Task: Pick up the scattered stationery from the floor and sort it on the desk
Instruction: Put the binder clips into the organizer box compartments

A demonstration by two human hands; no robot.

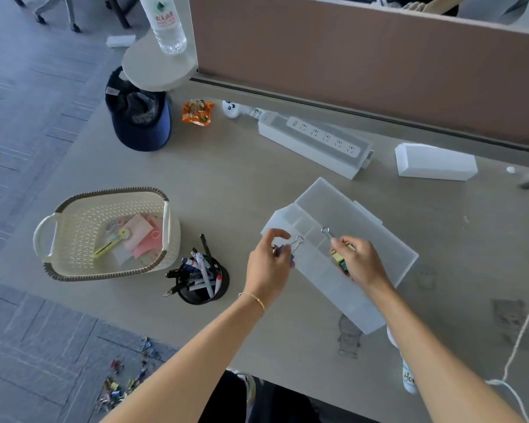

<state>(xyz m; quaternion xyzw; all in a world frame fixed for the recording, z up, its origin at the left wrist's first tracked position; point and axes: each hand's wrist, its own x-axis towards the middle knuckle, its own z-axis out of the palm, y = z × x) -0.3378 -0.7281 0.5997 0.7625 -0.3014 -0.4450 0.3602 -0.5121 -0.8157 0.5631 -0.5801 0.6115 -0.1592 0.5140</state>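
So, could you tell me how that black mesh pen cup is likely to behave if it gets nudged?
The pen cup probably tips easily: its pens lean out well above the rim. The mesh looks light, so it may slide on the smooth desk.

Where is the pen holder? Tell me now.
The black mesh pen holder stands on the desk, front left in the head view, between the woven basket and the left hand.

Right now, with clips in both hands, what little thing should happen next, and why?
Probably the left hand should lower its blue binder clip into a compartment of the open translucent plastic organiser box. Both hands hover right over it, the right hand pinching more colourful clips.
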